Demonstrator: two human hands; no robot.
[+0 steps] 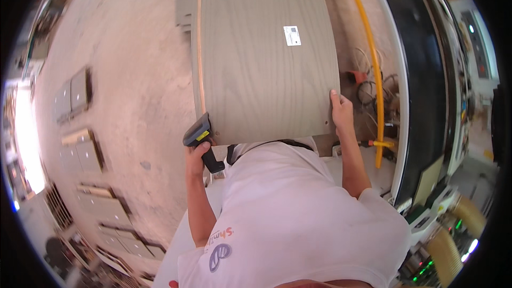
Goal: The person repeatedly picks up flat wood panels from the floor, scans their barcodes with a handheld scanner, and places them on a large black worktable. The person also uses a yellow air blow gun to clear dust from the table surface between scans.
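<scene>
Ample floor [141, 85] beside panel [261, 80] edge.

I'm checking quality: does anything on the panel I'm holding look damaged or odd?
Nothing stands out: the wood-grained panel shows no visible damage, and its white label looks intact. Its underside is hidden.

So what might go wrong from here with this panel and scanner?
The left hand holds the scanner, so its side of the panel might slip. The scanner overlaps the panel's corner in view and could scuff it. The panel, gripped by the right hand, might snag the yellow tube to its right.
</scene>
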